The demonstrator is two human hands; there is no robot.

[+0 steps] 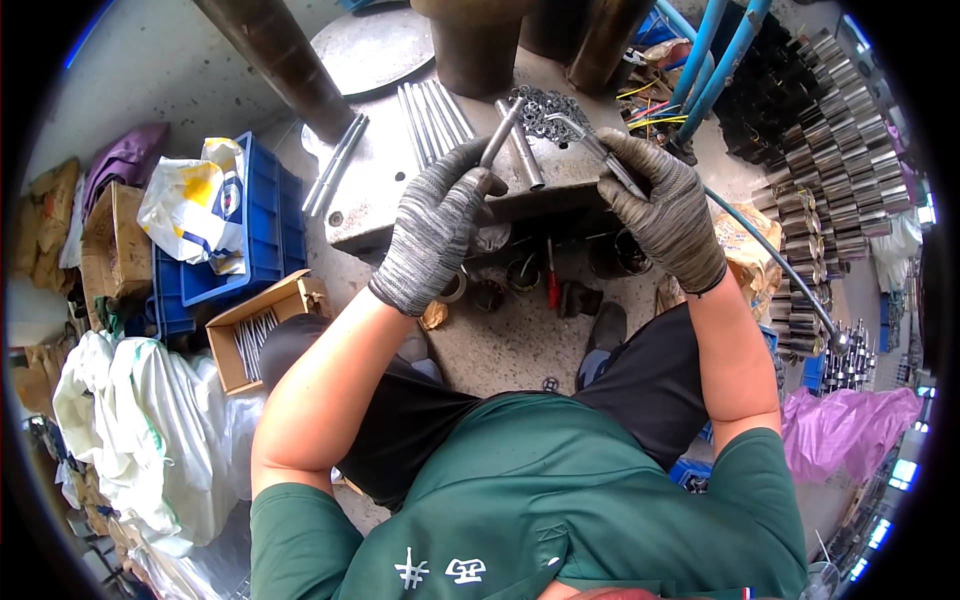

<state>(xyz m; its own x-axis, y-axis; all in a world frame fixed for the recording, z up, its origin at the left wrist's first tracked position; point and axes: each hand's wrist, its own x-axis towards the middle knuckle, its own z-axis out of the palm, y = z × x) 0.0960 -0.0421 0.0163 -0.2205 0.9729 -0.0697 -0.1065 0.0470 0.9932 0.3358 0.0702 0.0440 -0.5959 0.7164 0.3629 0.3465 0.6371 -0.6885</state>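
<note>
My left hand [437, 225], in a grey knit glove, is closed round a short metal tube [502, 132], which tilts up over the bench edge. In the matching glove, my right hand [665, 208] grips a slim metal tool with a bent tip [598, 150]; its exact kind is unclear. That tip points left, toward a pile of small dark metal rings [548, 112] on the metal bench [375, 185]. Another metal tube [524, 150] lies between the hands, jutting over the front edge. Behind my left hand rests a row of long metal rods [432, 115].
Two more rods [335, 165] lie at the bench's left end. Thick brown columns [275, 60] rise behind. To the left stand a blue crate [275, 215] and a cardboard box [233, 358] of thin rods. Stacked metal cylinders [825, 160] and blue pipes [705, 65] are at right.
</note>
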